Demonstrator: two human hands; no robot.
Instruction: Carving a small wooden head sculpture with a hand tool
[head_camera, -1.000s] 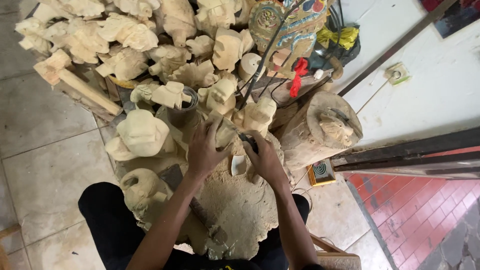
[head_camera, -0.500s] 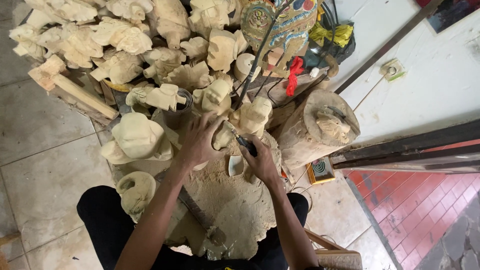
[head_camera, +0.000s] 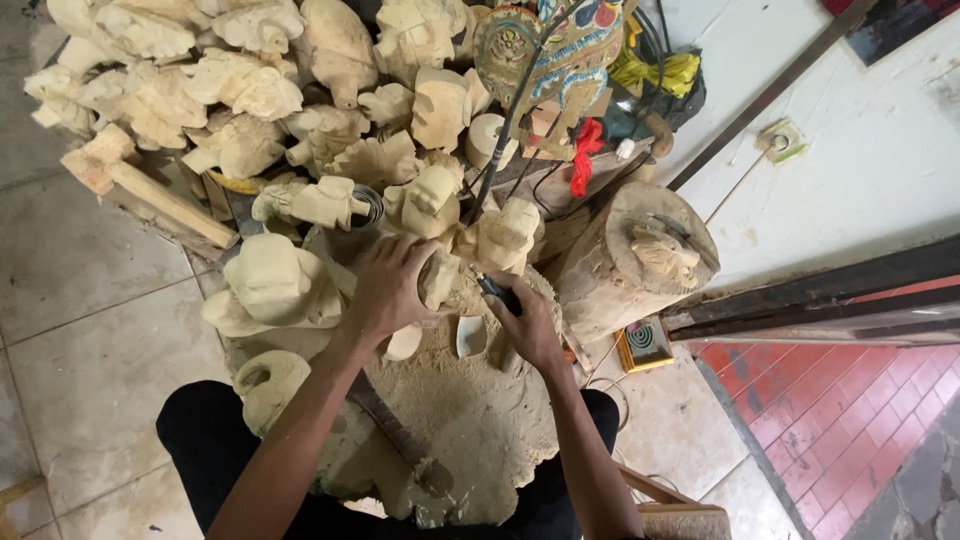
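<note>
My left hand (head_camera: 388, 288) grips a small pale wooden carving (head_camera: 438, 278) and holds it upright on a sawdust-covered work block (head_camera: 470, 410). My right hand (head_camera: 525, 325) is closed around a dark-handled carving tool (head_camera: 493, 290) whose tip meets the carving's right side. A pale wood shaving (head_camera: 470, 335) lies just below the two hands. My legs in black trousers (head_camera: 205, 440) sit on either side of the block.
A big heap of unpainted carved wooden heads (head_camera: 270, 110) fills the floor ahead and to the left. A wooden mallet (head_camera: 140, 185) lies at its left edge. A log stump (head_camera: 640, 260) with a carving on top stands to the right. A painted puppet figure (head_camera: 545, 45) leans behind.
The view has shifted slightly. Both hands stay on the small carving; the right hand has moved the tool a little along its side.
</note>
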